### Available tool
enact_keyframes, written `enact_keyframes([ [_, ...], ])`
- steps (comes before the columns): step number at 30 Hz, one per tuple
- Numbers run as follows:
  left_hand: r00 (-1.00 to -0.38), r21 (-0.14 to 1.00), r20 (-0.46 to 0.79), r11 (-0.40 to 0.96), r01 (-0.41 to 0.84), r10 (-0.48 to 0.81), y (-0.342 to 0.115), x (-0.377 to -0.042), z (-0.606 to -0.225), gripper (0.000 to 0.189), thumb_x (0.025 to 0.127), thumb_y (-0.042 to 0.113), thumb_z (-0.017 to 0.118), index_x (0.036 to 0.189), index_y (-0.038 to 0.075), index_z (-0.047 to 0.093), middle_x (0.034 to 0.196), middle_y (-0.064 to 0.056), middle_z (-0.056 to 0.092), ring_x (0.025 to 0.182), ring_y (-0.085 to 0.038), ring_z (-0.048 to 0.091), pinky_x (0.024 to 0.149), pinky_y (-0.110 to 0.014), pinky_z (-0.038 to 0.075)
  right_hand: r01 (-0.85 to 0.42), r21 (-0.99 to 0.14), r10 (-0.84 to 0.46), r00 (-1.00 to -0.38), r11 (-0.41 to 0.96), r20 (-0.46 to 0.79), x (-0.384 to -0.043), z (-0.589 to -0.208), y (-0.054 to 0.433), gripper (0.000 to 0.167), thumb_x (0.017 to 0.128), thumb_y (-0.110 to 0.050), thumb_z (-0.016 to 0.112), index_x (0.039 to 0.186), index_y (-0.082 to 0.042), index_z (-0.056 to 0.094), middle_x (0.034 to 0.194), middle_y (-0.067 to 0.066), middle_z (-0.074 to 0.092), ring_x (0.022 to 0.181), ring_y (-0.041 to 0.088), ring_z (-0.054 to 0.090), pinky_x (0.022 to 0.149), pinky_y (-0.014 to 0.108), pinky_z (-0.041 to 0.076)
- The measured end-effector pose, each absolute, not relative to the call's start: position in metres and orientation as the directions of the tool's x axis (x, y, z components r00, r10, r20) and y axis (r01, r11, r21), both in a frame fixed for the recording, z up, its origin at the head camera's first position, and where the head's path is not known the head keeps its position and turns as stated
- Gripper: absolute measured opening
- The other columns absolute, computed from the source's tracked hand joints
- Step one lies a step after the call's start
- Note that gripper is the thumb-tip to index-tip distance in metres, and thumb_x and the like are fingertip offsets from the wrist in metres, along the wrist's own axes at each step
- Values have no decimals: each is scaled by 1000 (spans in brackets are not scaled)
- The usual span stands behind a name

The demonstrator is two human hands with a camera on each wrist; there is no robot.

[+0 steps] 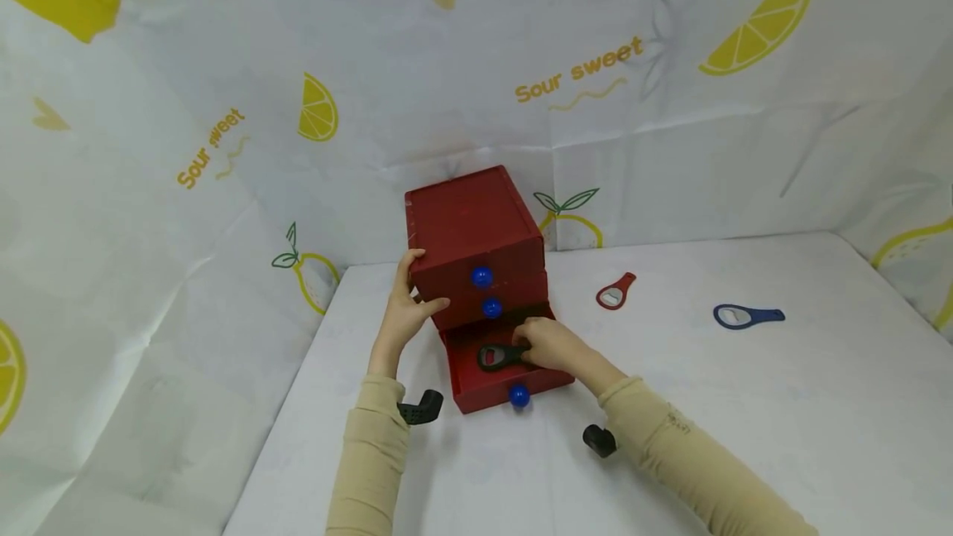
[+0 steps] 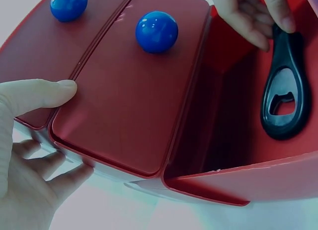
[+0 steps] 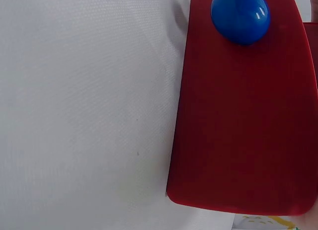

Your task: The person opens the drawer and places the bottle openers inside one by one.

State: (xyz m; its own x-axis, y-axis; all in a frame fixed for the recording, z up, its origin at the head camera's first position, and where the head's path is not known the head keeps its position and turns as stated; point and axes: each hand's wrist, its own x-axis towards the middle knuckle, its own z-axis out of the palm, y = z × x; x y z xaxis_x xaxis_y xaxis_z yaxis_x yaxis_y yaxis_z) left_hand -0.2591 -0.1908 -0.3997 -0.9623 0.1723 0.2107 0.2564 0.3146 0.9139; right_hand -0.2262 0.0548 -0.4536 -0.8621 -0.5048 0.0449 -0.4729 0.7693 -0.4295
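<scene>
A red drawer cabinet point(image 1: 465, 217) with blue round knobs stands against the back wall, its bottom drawer point(image 1: 480, 397) pulled out. My left hand point(image 1: 402, 319) grips the cabinet's left front edge, thumb on the front and fingers along the side. Inside the drawer lies a dark bottle opener point(image 2: 284, 61), its metal-lined ring toward the left. My right hand point(image 1: 554, 346) pinches the opener's handle end, reaching over the drawer's right side. In the right wrist view the drawer front point(image 3: 243, 125) and its knob fill the right part, and the opener is hidden.
To the cabinet's right on the white table lie a red bottle opener point(image 1: 615, 293) and, farther right, a blue bottle opener point(image 1: 761, 316). White cloth with lemon prints point(image 1: 417, 48) hangs behind and at the sides.
</scene>
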Motion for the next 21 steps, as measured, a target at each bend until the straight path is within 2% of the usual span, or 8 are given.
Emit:
enact_keyframes([
  [5,-965,920,197,307,243,172,-191,-260,-400,78,77,1,71,133,36,29,139,-12,40,127,-34,41,100,-57,37,-475,-435,-505,-861,765,51,-225,-454,55,16,78,-8,70,94,-7,70,92,6,64,83,17,58,76,34,50],
  [10,-967,929,179,293,227,182,-188,-257,-393,78,78,0,71,135,31,28,142,-14,37,128,-35,39,102,-57,35,-482,-436,-504,-861,760,74,-226,-454,57,16,78,-8,70,95,-7,69,92,6,64,83,17,59,76,34,51],
  [15,-966,930,166,293,220,197,-185,-247,-380,77,78,-2,69,137,24,26,143,-18,35,130,-38,38,103,-57,35,-483,-487,-502,-859,728,103,-223,-453,59,15,82,-9,67,97,-7,69,92,5,64,83,16,59,77,33,51],
  [21,-968,928,159,305,214,196,-185,-242,-377,77,79,-1,68,137,25,26,145,-16,33,132,-37,36,104,-57,33,-501,-565,-504,-847,656,167,-217,-448,68,15,86,-13,65,99,-8,70,93,3,65,84,14,58,76,30,51],
])
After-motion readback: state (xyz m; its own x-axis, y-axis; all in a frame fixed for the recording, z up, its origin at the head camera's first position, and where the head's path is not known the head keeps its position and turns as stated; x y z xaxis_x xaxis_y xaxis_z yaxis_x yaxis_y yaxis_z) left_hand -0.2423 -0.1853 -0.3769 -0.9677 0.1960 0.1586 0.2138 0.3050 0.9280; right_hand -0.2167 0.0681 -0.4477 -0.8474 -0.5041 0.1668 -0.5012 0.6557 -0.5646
